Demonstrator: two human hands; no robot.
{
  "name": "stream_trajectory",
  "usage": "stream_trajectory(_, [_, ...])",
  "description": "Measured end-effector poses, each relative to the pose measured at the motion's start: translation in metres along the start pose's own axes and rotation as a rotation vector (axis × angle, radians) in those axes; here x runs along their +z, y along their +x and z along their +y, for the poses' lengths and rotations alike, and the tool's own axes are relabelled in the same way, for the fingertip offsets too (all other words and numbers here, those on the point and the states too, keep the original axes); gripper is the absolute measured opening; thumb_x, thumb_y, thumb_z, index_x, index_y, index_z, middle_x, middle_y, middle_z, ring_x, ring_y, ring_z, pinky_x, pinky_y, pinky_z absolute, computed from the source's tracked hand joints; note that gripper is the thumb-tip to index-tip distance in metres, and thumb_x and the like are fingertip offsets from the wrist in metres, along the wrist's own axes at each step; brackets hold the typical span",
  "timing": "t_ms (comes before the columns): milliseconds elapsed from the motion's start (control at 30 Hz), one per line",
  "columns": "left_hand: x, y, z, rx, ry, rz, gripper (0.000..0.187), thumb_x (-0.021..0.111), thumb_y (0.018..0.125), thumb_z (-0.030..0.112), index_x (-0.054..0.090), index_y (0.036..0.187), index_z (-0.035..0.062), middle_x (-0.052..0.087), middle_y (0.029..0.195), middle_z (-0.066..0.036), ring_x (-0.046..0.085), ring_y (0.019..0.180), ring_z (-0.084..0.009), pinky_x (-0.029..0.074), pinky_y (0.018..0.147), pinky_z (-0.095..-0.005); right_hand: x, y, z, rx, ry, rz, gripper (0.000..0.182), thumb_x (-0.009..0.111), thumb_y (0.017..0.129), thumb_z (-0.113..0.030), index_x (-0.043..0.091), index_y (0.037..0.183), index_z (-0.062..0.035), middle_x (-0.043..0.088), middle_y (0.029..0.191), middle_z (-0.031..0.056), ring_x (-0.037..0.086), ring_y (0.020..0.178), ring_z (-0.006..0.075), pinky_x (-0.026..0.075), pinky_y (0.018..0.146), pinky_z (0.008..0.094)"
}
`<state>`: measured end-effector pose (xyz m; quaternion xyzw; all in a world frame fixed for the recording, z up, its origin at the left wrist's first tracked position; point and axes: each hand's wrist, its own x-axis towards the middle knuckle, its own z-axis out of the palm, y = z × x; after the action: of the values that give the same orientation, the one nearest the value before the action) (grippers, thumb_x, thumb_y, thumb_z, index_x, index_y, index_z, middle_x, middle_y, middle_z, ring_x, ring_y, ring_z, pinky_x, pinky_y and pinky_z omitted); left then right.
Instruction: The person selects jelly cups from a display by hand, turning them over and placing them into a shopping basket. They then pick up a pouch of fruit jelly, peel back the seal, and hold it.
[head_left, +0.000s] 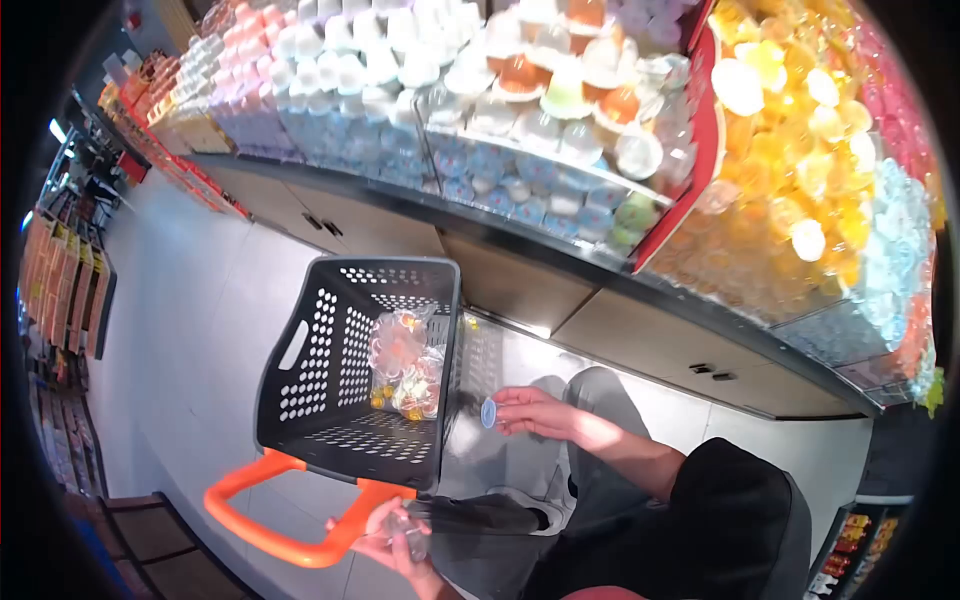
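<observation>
My right hand pinches a small round blue-and-white cup by its edge, just right of the basket. Beside the orange handle, my left hand is closed around a clear, shiny item too blurred to name. Between and above the hands stands a dark grey shopping basket with perforated walls. Inside it lie clear packs with pink and white contents and a few yellow pieces.
Across the top runs a long display counter heaped with small cups in white, blue, orange and yellow, with a red divider. Cabinet doors are below it. Shelves stand at the left. My legs are near the basket.
</observation>
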<state>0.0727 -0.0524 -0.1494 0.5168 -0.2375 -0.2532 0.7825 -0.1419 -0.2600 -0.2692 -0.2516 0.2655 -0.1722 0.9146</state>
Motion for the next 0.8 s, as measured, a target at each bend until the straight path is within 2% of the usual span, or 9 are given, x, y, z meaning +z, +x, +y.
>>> stream_trajectory(167, [0.025,0.009,0.035,-0.185,0.145,0.011,0.088,0.058,0.089,0.012,0.006,0.159,0.0164,0.065,0.113,-0.021,0.059,0.087,-0.0192,0.056,0.055,-0.0281,0.072,-0.060,-0.030,0.198,0.004,0.233,0.029,0.063,0.101,-0.033,0.062,0.117,-0.0090,0.069,0.105,0.0026,0.066,0.086,0.0102,0.056,0.080,0.0271])
stream_trajectory(233, [0.021,0.009,0.045,-0.579,0.116,0.177,0.081,0.059,0.086,0.015,0.019,0.157,0.0126,0.065,0.118,-0.019,0.060,0.087,-0.0201,0.055,0.060,-0.0308,0.109,-0.086,-0.029,0.248,0.177,0.242,0.032,0.063,0.101,-0.038,0.062,0.116,-0.0098,0.068,0.102,0.0016,0.064,0.082,0.0091,0.055,0.077,0.0258])
stream_trajectory(367, [-0.116,-0.031,-0.012,-1.215,-0.066,0.222,0.064,0.057,0.082,0.016,0.042,0.143,0.0105,0.063,0.115,-0.013,0.061,0.080,-0.0220,0.055,0.068,-0.0358,0.173,-0.127,-0.047,0.377,0.277,0.137,0.035,0.062,0.100,-0.045,0.062,0.112,-0.0121,0.065,0.097,-0.0015,0.059,0.076,0.0063,0.052,0.070,0.0241])
stream_trajectory(533, [-0.090,-0.081,0.062,-1.560,0.067,0.334,0.038,0.059,0.092,0.013,0.054,0.129,0.0037,0.060,0.116,-0.016,0.059,0.089,-0.0249,0.054,0.072,-0.0351,0.263,-0.201,-0.134,0.290,0.026,0.051,0.030,0.057,0.102,-0.035,0.053,0.123,-0.0134,0.060,0.104,0.0018,0.056,0.072,0.0086,0.050,0.062,0.0275])
stream_trajectory(600, [-0.082,-0.089,0.084,-1.549,0.145,0.391,0.038,0.063,0.089,0.006,0.054,0.126,0.0001,0.060,0.120,-0.018,0.061,0.093,-0.0269,0.055,0.075,-0.0365,0.268,-0.220,-0.146,0.348,0.044,-0.088,0.032,0.054,0.101,-0.031,0.051,0.128,-0.0148,0.060,0.107,0.0044,0.061,0.077,0.0132,0.054,0.064,0.0305])
stream_trajectory(633, [-0.116,-0.096,0.075,-1.287,0.446,-0.266,0.042,0.067,0.087,0.000,0.053,0.126,-0.0033,0.060,0.125,-0.021,0.064,0.103,-0.0271,0.057,0.080,-0.0373,0.269,-0.234,-0.153,0.303,0.054,-0.076,0.032,0.054,0.101,-0.031,0.051,0.128,-0.0148,0.060,0.107,0.0044,0.061,0.077,0.0132,0.054,0.064,0.0305])
stream_trajectory(700, [-0.132,-0.097,0.047,-1.129,0.674,-0.450,0.051,0.071,0.084,-0.005,0.050,0.130,-0.0053,0.061,0.126,-0.022,0.065,0.108,-0.0259,0.058,0.082,-0.0362,0.270,-0.256,-0.164,0.197,-0.023,-0.057,0.034,0.060,0.098,-0.033,0.052,0.125,-0.0121,0.060,0.105,0.0049,0.065,0.083,0.0179,0.056,0.071,0.0333])
stream_trajectory(733, [-0.114,-0.093,0.065,-1.002,0.791,-0.666,0.052,0.071,0.084,-0.004,0.049,0.131,-0.0053,0.062,0.125,-0.022,0.065,0.107,-0.0258,0.058,0.082,-0.0347,0.269,-0.260,-0.167,0.244,-0.064,0.042,0.033,0.063,0.097,-0.032,0.053,0.120,-0.0109,0.062,0.102,0.0059,0.067,0.085,0.0192,0.057,0.072,0.0349])
stream_trajectory(800, [-0.017,-0.075,0.144,-0.642,1.024,-1.022,0.054,0.072,0.085,-0.004,0.048,0.134,-0.0053,0.063,0.123,-0.022,0.067,0.106,-0.0257,0.058,0.083,-0.0318,0.267,-0.278,-0.171,0.195,-0.092,0.113,0.030,0.064,0.097,-0.031,0.054,0.116,-0.0099,0.063,0.099,0.0060,0.068,0.084,0.0192,0.057,0.072,0.0342])
